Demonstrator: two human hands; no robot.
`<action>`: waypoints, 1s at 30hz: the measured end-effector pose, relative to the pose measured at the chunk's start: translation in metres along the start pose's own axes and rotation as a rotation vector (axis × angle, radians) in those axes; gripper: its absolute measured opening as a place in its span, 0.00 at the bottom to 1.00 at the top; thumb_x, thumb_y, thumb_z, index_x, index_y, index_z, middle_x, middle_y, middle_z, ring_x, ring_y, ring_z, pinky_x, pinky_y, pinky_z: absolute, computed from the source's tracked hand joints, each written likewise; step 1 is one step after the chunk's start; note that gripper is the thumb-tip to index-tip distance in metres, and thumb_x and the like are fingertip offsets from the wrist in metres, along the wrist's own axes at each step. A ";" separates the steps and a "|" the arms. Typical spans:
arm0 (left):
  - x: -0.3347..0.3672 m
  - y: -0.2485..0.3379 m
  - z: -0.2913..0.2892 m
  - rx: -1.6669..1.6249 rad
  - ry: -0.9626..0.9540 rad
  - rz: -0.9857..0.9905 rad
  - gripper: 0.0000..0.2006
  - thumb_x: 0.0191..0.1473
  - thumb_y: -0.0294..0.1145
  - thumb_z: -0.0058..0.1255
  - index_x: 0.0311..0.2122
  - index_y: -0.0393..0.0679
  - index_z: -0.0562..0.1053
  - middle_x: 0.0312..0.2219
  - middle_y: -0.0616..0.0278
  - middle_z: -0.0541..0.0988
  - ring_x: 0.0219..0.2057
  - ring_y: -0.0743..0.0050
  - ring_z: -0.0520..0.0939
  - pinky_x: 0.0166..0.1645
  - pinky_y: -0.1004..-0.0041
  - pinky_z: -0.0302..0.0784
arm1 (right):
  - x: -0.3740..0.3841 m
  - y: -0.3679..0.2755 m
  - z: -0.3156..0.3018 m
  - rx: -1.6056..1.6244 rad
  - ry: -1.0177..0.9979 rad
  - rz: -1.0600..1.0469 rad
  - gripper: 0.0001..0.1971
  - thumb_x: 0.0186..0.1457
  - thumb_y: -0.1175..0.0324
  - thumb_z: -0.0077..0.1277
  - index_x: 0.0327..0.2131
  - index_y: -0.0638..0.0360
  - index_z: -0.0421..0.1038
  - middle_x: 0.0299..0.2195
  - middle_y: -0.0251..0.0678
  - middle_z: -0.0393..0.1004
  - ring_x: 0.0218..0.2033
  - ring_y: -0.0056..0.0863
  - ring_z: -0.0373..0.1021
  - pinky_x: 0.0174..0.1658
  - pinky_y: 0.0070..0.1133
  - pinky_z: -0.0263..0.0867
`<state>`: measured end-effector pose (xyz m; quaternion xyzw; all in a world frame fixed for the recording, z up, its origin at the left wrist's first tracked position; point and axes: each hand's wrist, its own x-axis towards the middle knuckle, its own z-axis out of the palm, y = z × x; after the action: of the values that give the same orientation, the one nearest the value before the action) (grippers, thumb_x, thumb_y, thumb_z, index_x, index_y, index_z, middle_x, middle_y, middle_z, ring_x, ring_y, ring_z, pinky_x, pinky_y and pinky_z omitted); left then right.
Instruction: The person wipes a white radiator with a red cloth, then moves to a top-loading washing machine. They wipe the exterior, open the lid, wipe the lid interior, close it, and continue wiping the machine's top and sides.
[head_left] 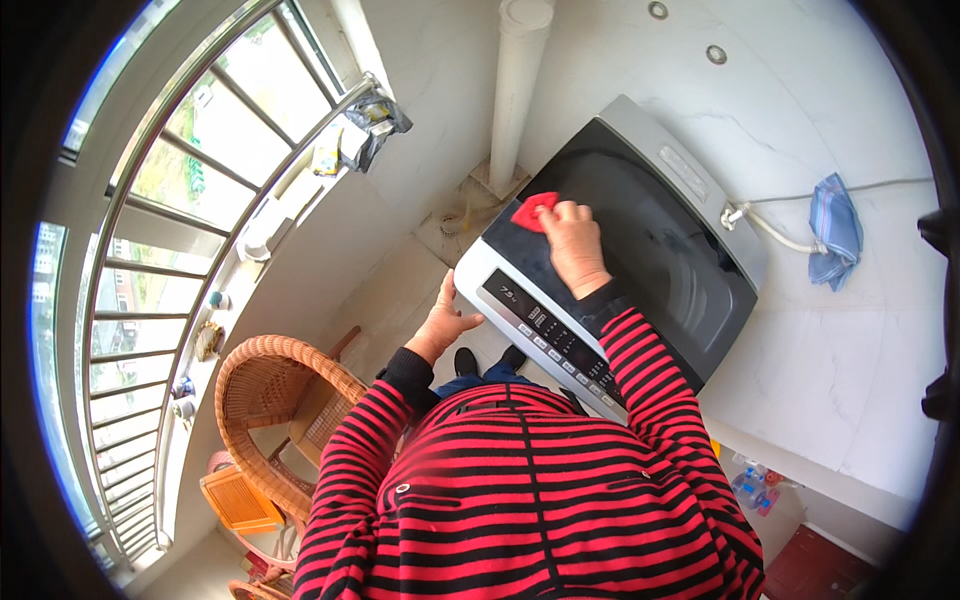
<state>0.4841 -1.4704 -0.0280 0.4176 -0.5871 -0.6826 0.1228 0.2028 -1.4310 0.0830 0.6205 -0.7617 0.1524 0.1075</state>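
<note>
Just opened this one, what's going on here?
A person in a red-and-black striped top stands at a top-loading washing machine. Their right hand holds a bunched red cloth at the left edge of the machine's closed dark lid. Their left hand is at the machine's near left corner, beside the control panel. A wicker chair stands to the left.
</note>
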 end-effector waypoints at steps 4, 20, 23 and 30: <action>-0.023 -0.013 -0.025 -0.084 -0.050 -0.197 0.48 0.51 0.20 0.63 0.73 0.44 0.48 0.69 0.47 0.59 0.70 0.51 0.60 0.69 0.60 0.62 | -0.010 -0.024 0.009 -0.007 0.018 -0.062 0.07 0.62 0.67 0.51 0.42 0.50 0.77 0.36 0.36 0.71 0.37 0.42 0.69 0.33 0.34 0.71; -0.033 -0.040 -0.044 -0.102 -0.098 -0.181 0.30 0.58 0.24 0.57 0.65 0.35 0.63 0.60 0.45 0.72 0.62 0.56 0.73 0.64 0.63 0.71 | -0.171 -0.051 -0.052 0.210 -0.248 -0.144 0.16 0.57 0.70 0.51 0.49 0.53 0.78 0.39 0.31 0.70 0.41 0.35 0.67 0.42 0.32 0.66; -0.041 -0.047 -0.059 -0.114 -0.070 -0.179 0.28 0.60 0.25 0.56 0.64 0.33 0.64 0.60 0.44 0.72 0.61 0.56 0.73 0.65 0.64 0.70 | -0.210 -0.028 -0.085 0.106 -0.194 0.018 0.18 0.58 0.70 0.51 0.52 0.54 0.77 0.41 0.34 0.71 0.42 0.38 0.67 0.44 0.33 0.67; -0.039 -0.050 -0.065 -0.045 -0.083 -0.211 0.25 0.60 0.27 0.55 0.62 0.33 0.66 0.57 0.49 0.75 0.59 0.62 0.75 0.64 0.67 0.69 | -0.169 -0.051 -0.052 0.045 -0.182 0.074 0.16 0.59 0.73 0.47 0.50 0.63 0.74 0.37 0.38 0.69 0.40 0.39 0.66 0.43 0.32 0.64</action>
<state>0.5712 -1.4762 -0.0543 0.4458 -0.5287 -0.7215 0.0353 0.2862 -1.2671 0.0766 0.6055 -0.7870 0.1166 0.0181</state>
